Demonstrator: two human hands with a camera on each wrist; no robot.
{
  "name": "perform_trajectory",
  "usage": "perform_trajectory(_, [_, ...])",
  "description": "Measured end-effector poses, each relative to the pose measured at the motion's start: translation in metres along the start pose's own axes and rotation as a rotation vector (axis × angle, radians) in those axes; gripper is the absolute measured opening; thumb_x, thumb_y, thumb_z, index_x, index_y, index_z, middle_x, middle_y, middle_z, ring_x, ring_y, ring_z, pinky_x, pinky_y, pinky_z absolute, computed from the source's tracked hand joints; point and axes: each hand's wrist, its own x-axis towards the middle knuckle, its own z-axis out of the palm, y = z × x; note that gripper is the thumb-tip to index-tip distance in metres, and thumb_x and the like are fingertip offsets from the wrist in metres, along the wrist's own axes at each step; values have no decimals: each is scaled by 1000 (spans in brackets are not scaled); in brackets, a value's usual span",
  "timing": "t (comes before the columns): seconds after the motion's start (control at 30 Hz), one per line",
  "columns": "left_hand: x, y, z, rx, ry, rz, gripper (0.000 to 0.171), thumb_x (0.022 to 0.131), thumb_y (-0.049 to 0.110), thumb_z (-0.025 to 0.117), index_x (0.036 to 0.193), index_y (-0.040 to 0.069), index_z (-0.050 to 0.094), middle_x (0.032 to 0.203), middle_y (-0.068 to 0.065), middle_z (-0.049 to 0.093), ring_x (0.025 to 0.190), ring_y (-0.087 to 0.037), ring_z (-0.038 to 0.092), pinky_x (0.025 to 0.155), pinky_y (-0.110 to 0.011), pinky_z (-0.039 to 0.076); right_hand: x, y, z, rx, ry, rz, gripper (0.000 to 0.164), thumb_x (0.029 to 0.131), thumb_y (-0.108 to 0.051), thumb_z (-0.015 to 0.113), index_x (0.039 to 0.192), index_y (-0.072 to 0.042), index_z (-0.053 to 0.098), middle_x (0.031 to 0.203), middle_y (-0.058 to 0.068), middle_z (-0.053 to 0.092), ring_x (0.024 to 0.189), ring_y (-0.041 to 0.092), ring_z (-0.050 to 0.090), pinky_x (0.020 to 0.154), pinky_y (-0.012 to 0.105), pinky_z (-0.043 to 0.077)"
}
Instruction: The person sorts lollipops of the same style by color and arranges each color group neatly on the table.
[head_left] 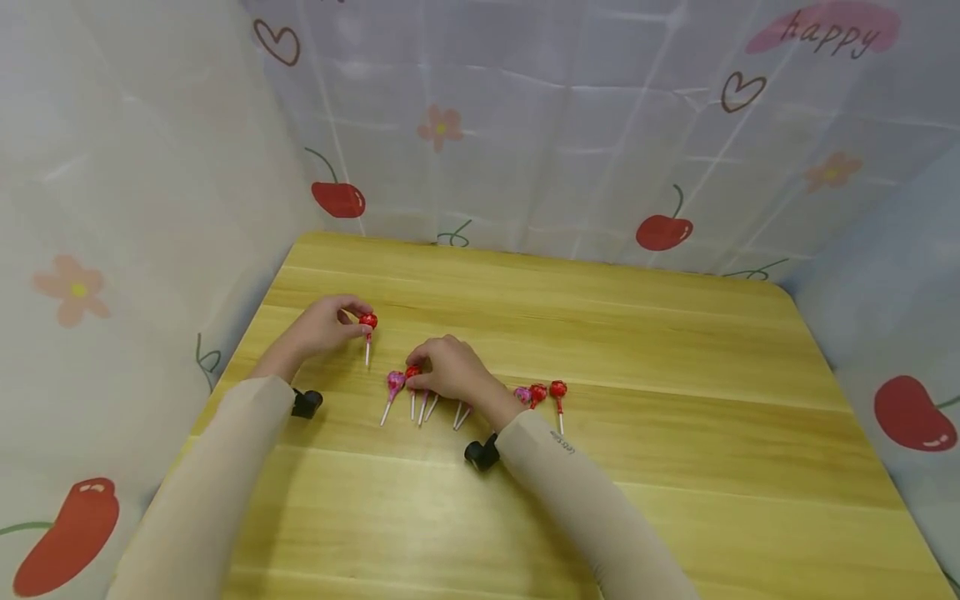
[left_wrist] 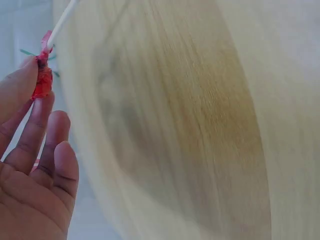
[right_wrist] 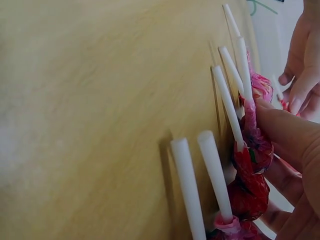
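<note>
pinching one red lollipop point(head_left: 368, 320) with left fingers point(left_wrist: 35, 125) toward ten o'clock on the desk point(head_left: 750, 467); grasping another red lollipop point(head_left: 412, 372) with right fingers point(head_left: 427, 347) beside a pink lollipop point(head_left: 395, 380).

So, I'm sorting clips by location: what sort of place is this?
Probably a small curtained-off booth, perhaps for recording: a wood-grain table with printed sheets on its left, far and right sides, and lollipops lying on it.

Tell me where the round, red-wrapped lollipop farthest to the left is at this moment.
In the head view, that red-wrapped lollipop is left of centre, pinched by the person's left hand, higher and further left than the nearest pink-wrapped lollipop.
</note>
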Motion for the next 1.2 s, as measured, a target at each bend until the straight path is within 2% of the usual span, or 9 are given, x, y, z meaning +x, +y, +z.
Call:
perform_trajectory(0.2, [14,-17,7,-23,-1,-21,29,96,19,66,122,7,64,122,-16,65,103,-31,58,90,-41,46,1,-3,3,-8,-29,4,31,88,-36,76,115,-21,75,109,-9,73,102,11,62,95,34,47])
perform_trajectory(0.37, [19,-25,15,-41,2,-40,30,97,21,65,123,5,64,117,-16,66,99,-28,58,86,-37,46,2,-5,3,-7,-35,-4,30,88,-36,75,114,-21,75,108,-8,72,99,11,61,91,33,48])
perform_trajectory(0.5, [20,-25,19,-41,19,-36,29,97,21,64,123,6,64,112,-15,66,91,-24,57,80,-32,44,2,-5,1,-8,-31,-9,28,88,-35,76,112,-20,75,107,-8,73,98,11,60,92,33,47])
perform_trajectory(0.63, [19,-23,21,-38,25,-30,29,98,21,63,122,6,64,113,-14,66,92,-25,57,81,-34,44,3,-3,0,-7,-35,-11,28,88,-36,75,112,-21,75,105,-9,73,97,10,60,92,32,47])
perform_trajectory(0.8, [20,-20,22,-15,18,-42,30,98,22,63,124,6,62,116,-14,65,99,-28,58,89,-40,46,8,2,-12,110,-35,36,30,89,-34,75,114,-18,73,106,-7,73,96,10,63,89,31,50])
perform_trajectory(0.9, [22,-17,23,-4,14,-51,32,98,24,63,125,7,62,118,-14,64,100,-28,58,91,-42,46,16,4,-27,179,-16,90,33,90,-33,74,118,-16,71,112,-4,71,106,15,62,95,36,50])
perform_trajectory(0.97, [22,-16,22,7,15,-52,33,98,24,63,126,6,62,117,-14,64,99,-27,58,89,-42,46,25,4,-36,181,1,117,33,90,-32,74,119,-16,71,113,-3,70,109,17,61,97,38,49])
perform_trajectory(1.07, [22,-16,22,16,17,-55,33,98,24,63,126,6,62,117,-14,64,96,-27,57,86,-40,46,40,3,-43,136,35,133,33,90,-32,74,119,-15,71,113,-1,70,110,18,61,100,38,48])
perform_trajectory(1.2, [24,-18,24,19,24,-48,31,97,24,64,124,7,63,115,-13,64,93,-26,56,84,-38,46,55,2,-41,62,48,149,32,90,-32,74,117,-15,71,113,-2,70,108,16,63,99,36,49])
